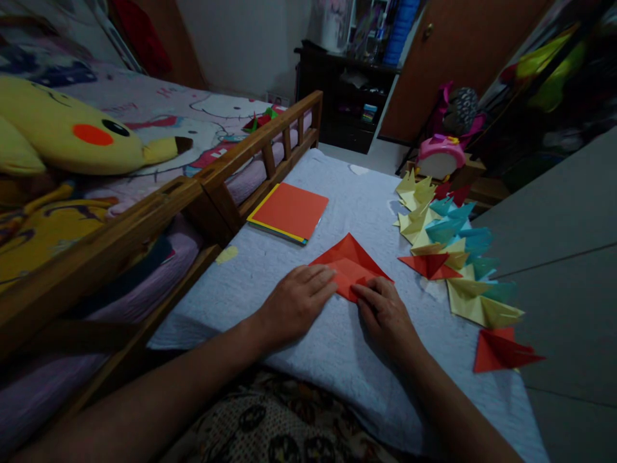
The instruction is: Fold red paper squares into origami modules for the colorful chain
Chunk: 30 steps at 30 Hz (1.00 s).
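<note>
A folded red paper (349, 260) lies on a pale blue cloth (270, 283) in front of me. My left hand (296, 302) rests flat on the paper's left near edge, fingers stretched out. My right hand (383, 315) presses its fingertips on the paper's near corner, fingers close together and flat. Neither hand lifts the paper.
A stack of square paper (289, 211) with a red top sheet lies further back on the left. Several folded yellow, blue and red paper pieces (450, 251) run along the cloth's right side. A wooden bed rail (202, 186) borders the left, with a yellow plush toy (72, 132) on the bed.
</note>
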Available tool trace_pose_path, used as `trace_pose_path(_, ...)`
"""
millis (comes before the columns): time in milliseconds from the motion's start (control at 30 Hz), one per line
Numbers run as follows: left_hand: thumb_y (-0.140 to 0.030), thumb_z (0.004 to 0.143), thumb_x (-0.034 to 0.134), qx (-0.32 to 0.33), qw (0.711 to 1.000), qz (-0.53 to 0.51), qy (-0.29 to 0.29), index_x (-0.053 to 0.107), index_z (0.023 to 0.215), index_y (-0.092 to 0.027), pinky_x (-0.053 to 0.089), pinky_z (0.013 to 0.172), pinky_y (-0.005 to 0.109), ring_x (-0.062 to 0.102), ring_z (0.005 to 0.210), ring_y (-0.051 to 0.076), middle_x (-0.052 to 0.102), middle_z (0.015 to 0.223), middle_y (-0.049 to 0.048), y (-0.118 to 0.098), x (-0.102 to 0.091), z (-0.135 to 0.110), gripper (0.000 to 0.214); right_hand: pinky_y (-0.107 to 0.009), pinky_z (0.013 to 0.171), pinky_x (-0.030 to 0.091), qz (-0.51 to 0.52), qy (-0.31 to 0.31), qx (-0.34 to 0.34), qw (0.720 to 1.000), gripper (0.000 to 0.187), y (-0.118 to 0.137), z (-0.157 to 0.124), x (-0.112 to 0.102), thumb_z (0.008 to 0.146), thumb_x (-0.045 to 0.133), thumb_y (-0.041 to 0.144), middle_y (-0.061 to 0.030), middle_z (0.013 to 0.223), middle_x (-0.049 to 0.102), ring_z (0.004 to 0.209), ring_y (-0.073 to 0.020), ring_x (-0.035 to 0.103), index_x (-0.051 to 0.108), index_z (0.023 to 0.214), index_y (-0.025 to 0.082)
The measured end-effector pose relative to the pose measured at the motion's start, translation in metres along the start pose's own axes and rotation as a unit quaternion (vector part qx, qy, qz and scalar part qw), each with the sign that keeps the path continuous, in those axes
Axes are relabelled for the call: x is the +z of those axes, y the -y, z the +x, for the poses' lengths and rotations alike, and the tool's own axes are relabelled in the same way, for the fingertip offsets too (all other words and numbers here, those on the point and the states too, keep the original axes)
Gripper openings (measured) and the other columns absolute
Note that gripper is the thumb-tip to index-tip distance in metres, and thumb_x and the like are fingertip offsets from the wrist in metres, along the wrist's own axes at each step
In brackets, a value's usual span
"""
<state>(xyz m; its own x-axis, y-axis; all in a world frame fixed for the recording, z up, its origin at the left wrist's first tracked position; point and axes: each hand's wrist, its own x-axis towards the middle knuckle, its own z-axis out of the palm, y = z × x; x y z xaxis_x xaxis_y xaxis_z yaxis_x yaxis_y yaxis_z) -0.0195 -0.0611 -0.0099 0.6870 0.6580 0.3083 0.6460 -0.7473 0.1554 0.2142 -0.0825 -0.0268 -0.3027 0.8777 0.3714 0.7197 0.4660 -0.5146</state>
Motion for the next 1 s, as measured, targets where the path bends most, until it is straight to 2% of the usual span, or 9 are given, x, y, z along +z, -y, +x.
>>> trace_pose_path(67, -0.023, 0.104, 0.041, 0.043, 0.998, -0.015, 0.04, 0.052, 0.137, -0.018, 0.034, 0.116, 0.042, 0.044, 0.14, 0.025, 0.055, 0.147, 0.009, -0.0048, 0.0018, -0.0009, 0.036, -0.042, 0.08, 0.052, -0.003, -0.001, -0.002, 1.0, 0.026, -0.0011, -0.0006, 0.0006, 0.095, 0.052, 0.016, -0.0105, 0.094, 0.061, 0.091, -0.0246, 0.057, 0.072, 0.111, 0.017)
trace_pose_path(167, -0.034, 0.103, 0.047, 0.024, 0.995, -0.019, 0.094, 0.046, 0.144, -0.016, 0.033, 0.117, 0.043, 0.043, 0.143, 0.026, 0.052, 0.151, 0.0106, -0.0085, 0.0049, -0.0015, 0.046, -0.041, 0.079, 0.052, -0.006, 0.0, 0.001, 1.0, 0.025, -0.0013, -0.0007, 0.0005, 0.094, 0.053, 0.016, -0.0099, 0.094, 0.061, 0.09, -0.0244, 0.057, 0.072, 0.111, 0.018)
trace_pose_path(233, -0.039, 0.101, 0.05, 0.013, 0.994, -0.019, 0.109, 0.044, 0.146, -0.016, 0.033, 0.118, 0.042, 0.042, 0.144, 0.026, 0.05, 0.153, 0.0114, -0.0087, 0.0062, -0.0027, 0.051, -0.041, 0.08, 0.052, -0.009, 0.003, -0.004, 1.0, 0.025, -0.0005, -0.0003, -0.0001, 0.094, 0.053, 0.015, -0.0097, 0.093, 0.061, 0.09, -0.0241, 0.057, 0.072, 0.111, 0.019)
trace_pose_path(500, -0.051, 0.097, 0.057, 0.009, 0.992, -0.024, 0.122, 0.037, 0.151, -0.016, 0.031, 0.119, 0.043, 0.036, 0.148, 0.028, 0.042, 0.158, 0.0132, -0.0069, 0.0088, -0.0097, 0.067, -0.039, 0.076, 0.049, -0.044, -0.002, 0.017, 0.999, 0.026, 0.003, -0.0015, -0.0006, 0.094, 0.052, 0.016, -0.0084, 0.088, 0.059, 0.083, -0.0226, 0.054, 0.072, 0.111, 0.017)
trace_pose_path(767, -0.051, 0.098, 0.055, 0.007, 0.993, -0.019, 0.118, 0.036, 0.151, -0.017, 0.027, 0.121, 0.043, 0.036, 0.148, 0.027, 0.042, 0.158, 0.0127, -0.0084, 0.009, -0.0096, 0.066, -0.041, 0.077, 0.049, -0.04, 0.002, 0.032, 0.999, 0.026, 0.0025, -0.0012, 0.0001, 0.094, 0.052, 0.017, -0.0095, 0.089, 0.059, 0.085, -0.0237, 0.054, 0.072, 0.111, 0.016)
trace_pose_path(1000, -0.054, 0.097, 0.056, 0.002, 0.99, -0.017, 0.14, 0.035, 0.152, -0.015, 0.027, 0.12, 0.045, 0.034, 0.149, 0.029, 0.038, 0.16, 0.0143, -0.0097, 0.0101, -0.009, 0.071, -0.042, 0.079, 0.049, -0.034, 0.011, 0.037, 0.999, 0.026, 0.0052, -0.0001, -0.0012, 0.094, 0.052, 0.016, -0.0095, 0.088, 0.059, 0.086, -0.0247, 0.054, 0.072, 0.111, 0.015)
